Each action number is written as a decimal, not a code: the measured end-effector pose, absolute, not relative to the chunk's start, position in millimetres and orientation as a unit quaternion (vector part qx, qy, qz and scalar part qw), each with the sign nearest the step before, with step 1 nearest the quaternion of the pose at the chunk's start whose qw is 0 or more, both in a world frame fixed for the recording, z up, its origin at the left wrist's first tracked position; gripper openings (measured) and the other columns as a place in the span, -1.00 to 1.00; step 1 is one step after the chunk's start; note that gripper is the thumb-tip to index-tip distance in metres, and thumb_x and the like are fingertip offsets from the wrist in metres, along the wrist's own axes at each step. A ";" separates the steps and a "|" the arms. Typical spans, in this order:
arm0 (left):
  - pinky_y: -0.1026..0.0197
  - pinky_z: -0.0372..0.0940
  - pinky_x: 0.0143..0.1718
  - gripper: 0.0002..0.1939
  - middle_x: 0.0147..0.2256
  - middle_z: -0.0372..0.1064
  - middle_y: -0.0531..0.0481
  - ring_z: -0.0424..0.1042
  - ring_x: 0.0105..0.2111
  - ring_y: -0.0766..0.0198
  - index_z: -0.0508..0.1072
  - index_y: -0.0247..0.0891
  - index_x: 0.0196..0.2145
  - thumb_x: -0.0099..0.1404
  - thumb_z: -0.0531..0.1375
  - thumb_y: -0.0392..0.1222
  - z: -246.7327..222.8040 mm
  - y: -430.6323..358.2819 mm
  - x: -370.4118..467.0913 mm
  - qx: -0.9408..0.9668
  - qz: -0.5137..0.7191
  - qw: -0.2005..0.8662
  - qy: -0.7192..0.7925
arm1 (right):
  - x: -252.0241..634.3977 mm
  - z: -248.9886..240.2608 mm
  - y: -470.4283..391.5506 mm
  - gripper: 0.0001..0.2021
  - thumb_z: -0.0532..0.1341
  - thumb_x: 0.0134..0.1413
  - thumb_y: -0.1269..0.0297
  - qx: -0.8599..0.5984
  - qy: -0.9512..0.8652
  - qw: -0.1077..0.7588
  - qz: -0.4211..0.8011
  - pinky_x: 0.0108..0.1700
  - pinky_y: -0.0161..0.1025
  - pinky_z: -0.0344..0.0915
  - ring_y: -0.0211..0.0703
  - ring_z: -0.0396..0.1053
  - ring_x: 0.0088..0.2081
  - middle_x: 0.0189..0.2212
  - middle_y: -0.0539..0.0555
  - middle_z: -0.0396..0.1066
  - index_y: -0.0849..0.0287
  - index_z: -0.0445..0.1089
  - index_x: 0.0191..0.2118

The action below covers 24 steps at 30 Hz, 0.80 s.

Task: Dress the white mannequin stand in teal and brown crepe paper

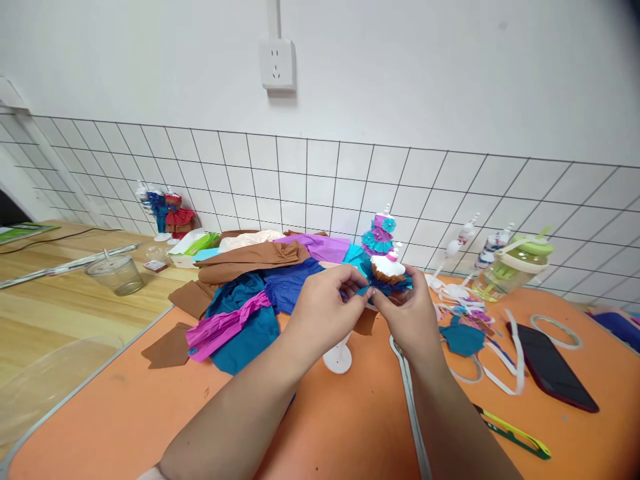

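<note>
paper [363, 291], blue, is pinched by left fingers [356, 305] and right fingers [383, 302], just below the white-and-brown ornament [387, 266].

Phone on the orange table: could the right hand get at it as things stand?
Probably yes, once free: the right hand is busy with blue paper, but the phone lies mostly uncovered on that side.

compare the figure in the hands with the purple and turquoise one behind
The held figure has a white layer over brown ruffles; the rear figure is purple with turquoise rosettes. The held figure is between the left hand and right hand; the rear figure is behind, untouched. Both have pale tips.
</note>
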<state>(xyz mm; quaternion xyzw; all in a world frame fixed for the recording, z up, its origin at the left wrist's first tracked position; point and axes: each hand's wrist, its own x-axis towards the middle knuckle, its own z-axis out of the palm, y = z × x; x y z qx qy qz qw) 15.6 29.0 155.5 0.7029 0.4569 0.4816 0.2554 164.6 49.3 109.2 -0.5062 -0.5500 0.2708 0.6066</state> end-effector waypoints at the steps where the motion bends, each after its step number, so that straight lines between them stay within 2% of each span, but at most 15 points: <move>1: 0.25 0.31 -0.37 -0.91 -0.36 0.51 0.01 0.46 -0.38 0.25 0.50 -0.21 -0.34 0.19 0.19 -0.23 154.8 29.9 15.9 0.702 0.479 0.265 0.456 | 164.0 110.4 47.7 -0.43 0.38 -0.17 0.12 -0.519 -0.550 0.604 0.253 -0.36 -0.19 0.41 -0.07 0.50 -0.35 -0.27 0.10 0.51 0.09 0.26 0.02; 3: 0.24 0.32 -0.34 -0.88 -0.35 0.51 0.02 0.47 -0.36 0.23 0.52 -0.20 -0.31 0.21 0.18 -0.22 152.9 32.3 17.0 0.702 0.469 0.287 0.453 | 162.3 113.9 43.8 -0.41 0.38 -0.18 0.12 -0.542 -0.549 0.597 0.221 -0.45 -0.23 0.38 -0.07 0.49 -0.41 -0.29 0.09 0.51 0.08 0.28 0.03; 6: 0.23 0.33 -0.29 -0.88 -0.33 0.49 0.01 0.46 -0.31 0.22 0.52 -0.21 -0.31 0.22 0.17 -0.22 149.0 37.0 18.9 0.695 0.469 0.316 0.443 | 160.7 121.3 36.4 -0.35 0.36 -0.15 0.17 -0.557 -0.559 0.578 0.209 -0.46 -0.24 0.38 -0.06 0.50 -0.39 -0.24 0.10 0.50 0.04 0.25 0.14; 10: 0.20 0.35 -0.21 -0.88 -0.29 0.48 -0.02 0.46 -0.27 0.21 0.50 -0.24 -0.30 0.20 0.19 -0.23 147.1 42.9 17.1 0.672 0.505 0.343 0.421 | 164.9 131.3 25.4 -0.18 0.32 -0.07 0.23 -0.517 -0.601 0.526 0.307 -0.32 -0.21 0.43 -0.06 0.50 -0.20 -0.10 0.12 0.48 -0.05 0.01 0.33; 13: 0.16 0.36 -0.16 -0.86 -0.28 0.49 -0.06 0.47 -0.24 0.17 0.49 -0.27 -0.27 0.20 0.21 -0.21 149.2 44.9 12.4 0.653 0.528 0.357 0.409 | 170.0 134.8 20.3 -0.20 0.24 0.02 0.31 -0.473 -0.604 0.524 0.370 -0.27 -0.18 0.44 -0.07 0.49 -0.16 -0.08 0.11 0.50 -0.08 -0.08 0.36; 19: 0.12 0.38 -0.16 -0.82 -0.27 0.51 -0.08 0.50 -0.23 0.14 0.49 -0.29 -0.26 0.20 0.24 -0.17 153.3 41.6 7.3 0.650 0.534 0.362 0.402 | 174.2 137.9 22.9 -0.34 0.31 0.03 0.24 -0.441 -0.561 0.570 0.408 -0.08 0.00 0.40 -0.02 0.51 -0.18 -0.30 0.06 0.57 -0.02 0.13 0.26; 24: 0.11 0.39 -0.15 -0.80 -0.21 0.54 -0.07 0.52 -0.21 0.14 0.51 -0.26 -0.23 0.15 0.28 -0.22 155.4 33.6 12.3 0.666 0.529 0.330 0.410 | 176.9 140.2 25.7 -0.39 0.38 -0.06 0.19 -0.448 -0.540 0.600 0.384 -0.11 -0.04 0.42 -0.05 0.50 -0.22 -0.20 0.08 0.53 -0.04 0.22 0.14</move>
